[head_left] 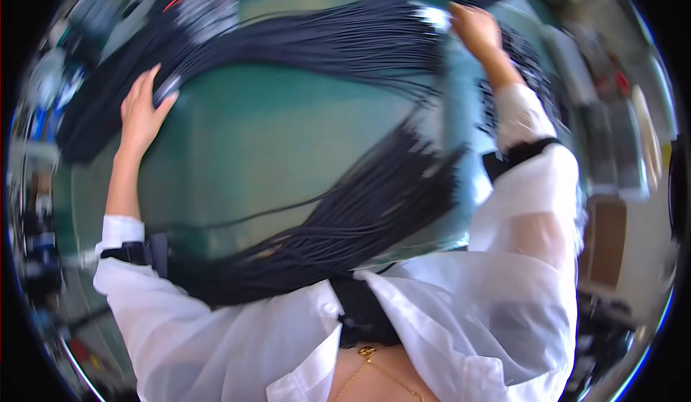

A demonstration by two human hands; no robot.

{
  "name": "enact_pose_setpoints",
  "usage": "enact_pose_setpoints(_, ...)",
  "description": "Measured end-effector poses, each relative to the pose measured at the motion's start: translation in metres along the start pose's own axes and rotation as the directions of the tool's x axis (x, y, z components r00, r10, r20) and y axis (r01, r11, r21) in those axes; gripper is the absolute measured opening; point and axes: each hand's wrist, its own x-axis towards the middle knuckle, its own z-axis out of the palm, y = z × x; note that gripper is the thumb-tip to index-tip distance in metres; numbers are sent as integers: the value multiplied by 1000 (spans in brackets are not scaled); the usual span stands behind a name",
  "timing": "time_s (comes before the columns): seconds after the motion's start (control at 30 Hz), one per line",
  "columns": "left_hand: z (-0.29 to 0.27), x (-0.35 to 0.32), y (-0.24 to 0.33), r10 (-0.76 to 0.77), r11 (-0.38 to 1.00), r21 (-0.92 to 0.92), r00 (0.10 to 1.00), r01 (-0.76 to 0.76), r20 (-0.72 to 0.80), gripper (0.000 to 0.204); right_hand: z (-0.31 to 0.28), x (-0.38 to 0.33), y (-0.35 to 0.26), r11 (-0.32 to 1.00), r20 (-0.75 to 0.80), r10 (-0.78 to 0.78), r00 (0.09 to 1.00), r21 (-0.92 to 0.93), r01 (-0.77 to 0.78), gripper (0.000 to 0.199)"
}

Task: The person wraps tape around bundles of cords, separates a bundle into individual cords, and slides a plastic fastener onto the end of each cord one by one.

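Curving across the green tabletop point(252, 136), thin black cables point(324, 38) lie loosely bundled.

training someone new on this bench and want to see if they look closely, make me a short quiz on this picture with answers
1. True or false: the right hand is by the right end of the upper bundle of black cables.

2. Fill in the missing word: the lower bundle lies on a ____ table.

3. Multiple choice: how is the left hand placed?
A) clenched in a fist
B) thumb and fingers apart, by the left part of the upper bundle
C) resting on the lower bundle

Key: 1 true; 2 green; 3 B
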Motion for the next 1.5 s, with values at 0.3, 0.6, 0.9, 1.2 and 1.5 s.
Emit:
enact_pose_setpoints(0.3, -37, -139, -80, -627, 761, 36, 719, 648, 299, 56, -50, 6, -40, 988, 34, 152, 988, 13, -152, 48)
enact_pose_setpoints(0.6, -79, -117, -77, -617, -44, -657, 497, 753, 611, 31, -151, -58, -338, 91, -84, -750, 656, 969, 228, 47)
enact_pose_setpoints(0.9, -101, -76, -90, -607, -190, -875, 647, 445, 461, 21, -180, -110, -479, -155, -118, -987, 105, 576, -803, 61)
enact_pose_setpoints(1.2, -13, -97, -131, -598, -524, -789, 521, 322, 609, 16, -138, -133, -268, 236, 194, -966, -173, 381, -894, 78)
enact_pose_setpoints(1.5, -8, -126, -80, -843, -139, -896, 425, 423, 331, 25, -154, -103, -170, 713, 634, -658, 406, 699, 63, 48)
